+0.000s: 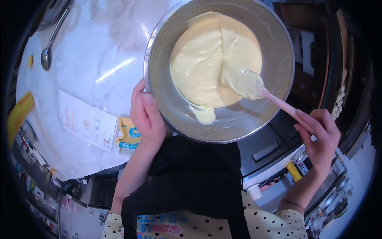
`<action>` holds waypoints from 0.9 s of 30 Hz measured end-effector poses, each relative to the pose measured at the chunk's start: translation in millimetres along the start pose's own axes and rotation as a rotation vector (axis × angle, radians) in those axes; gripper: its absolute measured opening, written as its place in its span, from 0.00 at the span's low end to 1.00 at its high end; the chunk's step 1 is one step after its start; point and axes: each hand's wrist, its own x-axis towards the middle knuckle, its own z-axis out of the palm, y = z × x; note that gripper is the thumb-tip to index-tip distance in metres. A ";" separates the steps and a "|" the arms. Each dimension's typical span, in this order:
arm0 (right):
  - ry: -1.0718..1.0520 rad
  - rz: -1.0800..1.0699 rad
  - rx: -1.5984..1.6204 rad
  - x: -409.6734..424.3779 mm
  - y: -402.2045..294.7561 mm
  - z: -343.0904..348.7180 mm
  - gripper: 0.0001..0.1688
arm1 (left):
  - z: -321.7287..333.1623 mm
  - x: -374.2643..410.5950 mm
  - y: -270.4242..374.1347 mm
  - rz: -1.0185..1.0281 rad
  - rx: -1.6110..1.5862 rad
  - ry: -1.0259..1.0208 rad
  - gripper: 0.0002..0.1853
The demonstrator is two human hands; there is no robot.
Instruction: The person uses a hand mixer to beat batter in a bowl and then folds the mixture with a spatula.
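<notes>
My left hand (149,113) grips the left rim of a large stainless steel mixing bowl (238,131). Thick pale yellow batter (200,62) fills the bowl's middle, with a smear running up the near wall. In my right hand (320,136) is the handle of a pink spatula (288,109), held over the bowl's right rim. Its blade is coated in batter and lies at the right part of the mass; whether it dips beneath the surface cannot be told.
On the marble-look worktop at left lie a printed sheet (88,121), a yellow packet (128,134), a metal spoon or ladle (46,56) and a small yellow round thing (30,61). A yellow object (20,115) sits at the far left edge. Shelves with utensils stand lower right.
</notes>
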 end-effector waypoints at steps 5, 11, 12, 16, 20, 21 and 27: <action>0.055 0.047 0.015 -9.4 -0.4 4.7 0.22 | 1.9 2.0 4.2 -0.007 -0.004 0.010 0.17; 0.130 0.104 0.039 -19.3 -5.4 1.4 0.19 | -6.6 3.1 -3.3 0.040 0.071 -0.089 0.16; 0.157 0.126 0.048 -20.6 -7.0 1.9 0.18 | -5.8 2.4 -0.3 0.025 0.061 -0.076 0.16; 0.162 0.235 0.001 -26.4 -16.3 10.0 0.14 | 0.7 1.3 12.6 -0.036 -0.020 -0.008 0.18; 0.239 0.093 -0.002 -43.1 -13.4 33.5 0.21 | 3.0 -2.2 20.6 -0.142 -0.102 0.024 0.19; 0.257 0.039 -0.065 -48.7 -16.2 40.1 0.21 | 5.4 -4.5 20.9 -0.176 -0.119 0.052 0.19; 0.212 -0.006 -0.293 -107.2 -24.3 55.6 0.22 | 27.0 -4.3 22.1 -0.180 -0.214 0.241 0.18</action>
